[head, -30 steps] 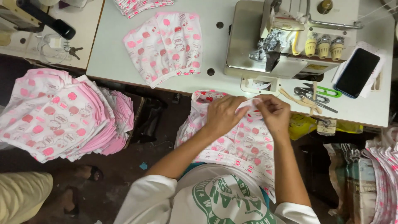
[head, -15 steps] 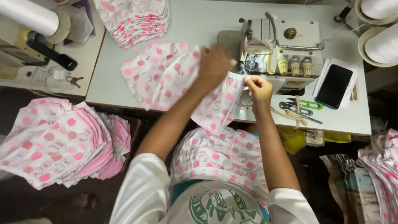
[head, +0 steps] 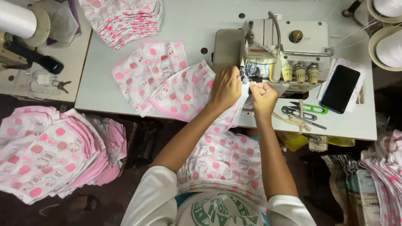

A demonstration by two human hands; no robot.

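Note:
My left hand [head: 226, 88] presses flat on a white fabric piece with pink spots [head: 184, 94], holding its edge at the front of the grey sewing machine [head: 284, 50]. My right hand [head: 263, 95] pinches the same piece's corner right beside the machine's needle area. Another printed piece [head: 146, 69] lies flat on the table to the left. More of the same fabric [head: 222, 161] rests on my lap below the table edge.
A stack of sewn pieces [head: 123, 19] sits at the table's back left. A black phone [head: 340, 88], scissors [head: 299, 113] and green snips [head: 314, 109] lie right of the machine. A big fabric pile [head: 50, 152] is at the lower left; thread cones [head: 387, 42] stand at the right.
Both hands lifted the spotted piece from my lap onto the table and brought its edge to the machine. The view has tilted up toward the table.

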